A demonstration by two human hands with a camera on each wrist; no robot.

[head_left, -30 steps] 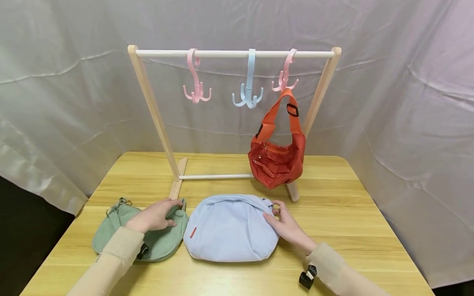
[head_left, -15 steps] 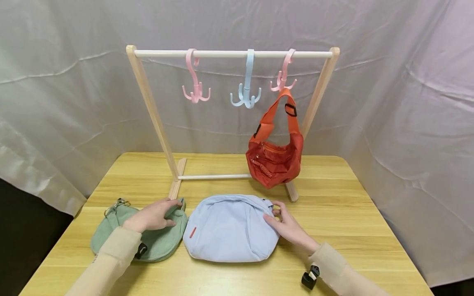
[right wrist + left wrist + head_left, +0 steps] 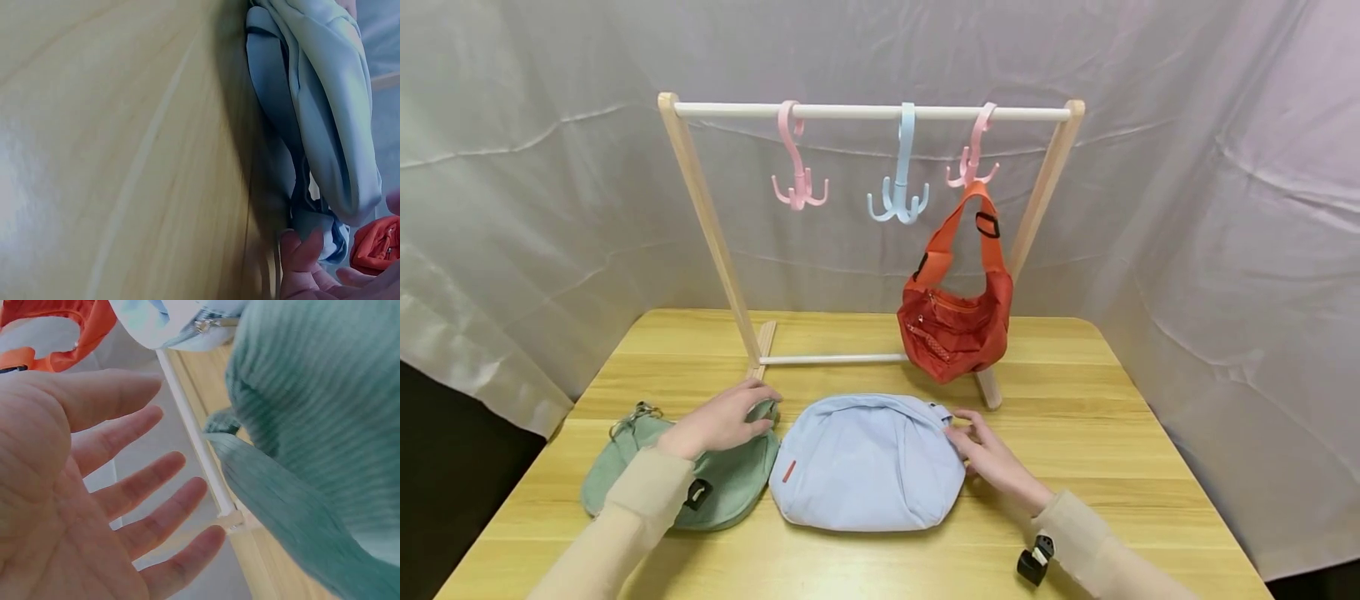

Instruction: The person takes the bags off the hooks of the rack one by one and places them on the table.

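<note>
A green corduroy bag (image 3: pixel 730 492) lies flat on the table at the left, with metal rings at its far left corner. Over its upper right part hovers my left hand (image 3: pixel 726 419). The left wrist view shows the fingers (image 3: pixel 147 490) spread and relaxed, apart from the green strap (image 3: pixel 275 494). A light-blue bag (image 3: pixel 865 475) with a small red tag lies beside it. My right hand (image 3: pixel 1000 467) is at its right end, fingers loosely bent near the strap end. In the right wrist view its fingertips (image 3: pixel 306 250) are beside the strap; contact is unclear.
Behind the bags stands a wooden rack with a white top rail (image 3: pixel 850 112). It carries a pink hook (image 3: pixel 800 187), a light-blue hook (image 3: pixel 901 196) and another pink hook (image 3: pixel 972 167). A red-orange bag (image 3: pixel 958 329) hangs from the right one. Grey cloth (image 3: pixel 1225 333) surrounds the table.
My left hand has risen off the green bag and its fingers have straightened. My right thumb has slid off the light-blue bag's front toward its right edge.
</note>
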